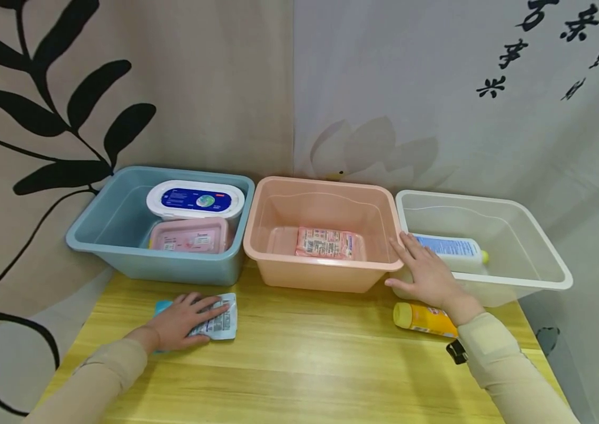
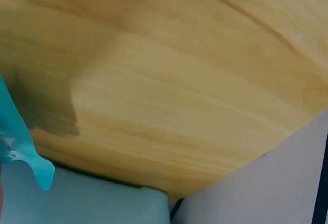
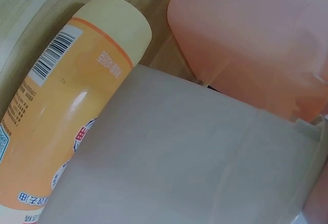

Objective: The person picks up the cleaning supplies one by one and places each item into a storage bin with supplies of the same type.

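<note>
My left hand [image 1: 185,321] lies over a blue-and-white soft packet [image 1: 223,321] on the table, its fingers spread across the top. In the left wrist view only a teal edge of the packet [image 2: 18,137] shows. My right hand [image 1: 429,274] is at the left front corner of the white bin [image 1: 522,284], fingers extended over the rim beside the peach bin [image 1: 326,274]. Below that hand a yellow-orange bottle [image 1: 426,320] lies on its side against the white bin's front, partly hidden by the wrist. Its barcode and pale cap show on the bottle [image 3: 66,96] in the right wrist view.
At the left, a blue bin [image 1: 172,268] holds a white lidded tub [image 1: 196,199] and a pink pack [image 1: 190,235]. A pink printed packet [image 1: 326,242] lies inside the peach bin. Inside the white bin is a white-and-blue bottle [image 1: 450,250]. Curtains hang behind the wooden table [image 1: 299,365].
</note>
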Demonstrator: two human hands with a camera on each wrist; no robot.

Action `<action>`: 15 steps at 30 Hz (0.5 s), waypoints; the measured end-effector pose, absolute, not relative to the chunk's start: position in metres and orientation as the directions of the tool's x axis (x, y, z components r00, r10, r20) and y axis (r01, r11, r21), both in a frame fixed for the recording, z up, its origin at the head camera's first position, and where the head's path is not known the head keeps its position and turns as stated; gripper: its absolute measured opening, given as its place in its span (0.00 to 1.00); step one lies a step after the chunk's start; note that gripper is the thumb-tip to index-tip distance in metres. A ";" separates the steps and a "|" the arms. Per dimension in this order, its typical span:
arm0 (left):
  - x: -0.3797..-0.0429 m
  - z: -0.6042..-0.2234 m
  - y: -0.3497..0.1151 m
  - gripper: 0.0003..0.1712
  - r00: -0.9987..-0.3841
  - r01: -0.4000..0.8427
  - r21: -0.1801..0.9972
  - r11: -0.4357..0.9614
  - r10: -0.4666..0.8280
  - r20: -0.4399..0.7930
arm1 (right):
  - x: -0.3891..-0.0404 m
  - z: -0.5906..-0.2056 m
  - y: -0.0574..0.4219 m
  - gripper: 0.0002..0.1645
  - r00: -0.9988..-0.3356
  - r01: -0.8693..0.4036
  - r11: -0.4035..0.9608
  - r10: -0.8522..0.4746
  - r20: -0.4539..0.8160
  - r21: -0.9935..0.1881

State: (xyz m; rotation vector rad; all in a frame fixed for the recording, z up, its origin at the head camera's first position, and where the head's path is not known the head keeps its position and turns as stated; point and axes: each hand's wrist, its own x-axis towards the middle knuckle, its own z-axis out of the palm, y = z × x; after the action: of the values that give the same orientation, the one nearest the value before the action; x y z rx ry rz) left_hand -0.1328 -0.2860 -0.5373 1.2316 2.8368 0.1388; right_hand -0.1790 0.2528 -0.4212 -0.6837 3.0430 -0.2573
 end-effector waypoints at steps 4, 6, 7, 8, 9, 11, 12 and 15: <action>-0.134 -0.530 -0.282 0.40 -0.668 0.741 0.114 0.662 0.743 0.034 | -0.180 -0.424 0.254 0.52 -0.900 -0.436 0.888 -0.434 0.046 -0.149; -0.134 -0.527 -0.280 0.40 -0.654 0.755 0.106 0.647 0.753 0.065 | -0.180 -0.425 0.255 0.52 -0.899 -0.437 0.887 -0.434 0.053 -0.148; -0.135 -0.525 -0.278 0.40 -0.649 0.761 0.099 0.642 0.757 0.078 | -0.180 -0.425 0.255 0.52 -0.900 -0.436 0.888 -0.434 0.053 -0.148; -0.135 -0.523 -0.277 0.40 -0.642 0.767 0.085 0.636 0.762 0.091 | -0.181 -0.425 0.255 0.52 -0.900 -0.436 0.888 -0.433 0.052 -0.148; -0.135 -0.521 -0.276 0.40 -0.635 0.772 0.074 0.631 0.766 0.100 | -0.181 -0.425 0.255 0.52 -0.900 -0.435 0.888 -0.433 0.049 -0.150; -0.135 -0.517 -0.272 0.41 -0.625 0.780 0.063 0.622 0.773 0.110 | -0.181 -0.425 0.255 0.53 -0.901 -0.433 0.889 -0.431 0.045 -0.151; -0.135 -0.516 -0.271 0.41 -0.621 0.783 0.058 0.619 0.776 0.112 | -0.181 -0.426 0.255 0.53 -0.901 -0.434 0.888 -0.432 0.045 -0.151; -0.135 -0.512 -0.265 0.41 -0.608 0.793 0.042 0.608 0.785 0.118 | -0.181 -0.426 0.255 0.53 -0.899 -0.436 0.887 -0.435 0.043 -0.151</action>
State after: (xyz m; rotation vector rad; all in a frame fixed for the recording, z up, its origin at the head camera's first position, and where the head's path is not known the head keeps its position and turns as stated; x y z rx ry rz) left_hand -0.1348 -0.2649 -0.5120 1.4245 2.8943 0.1446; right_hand -0.1809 0.2547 -0.4256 -0.7064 3.0593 -0.2485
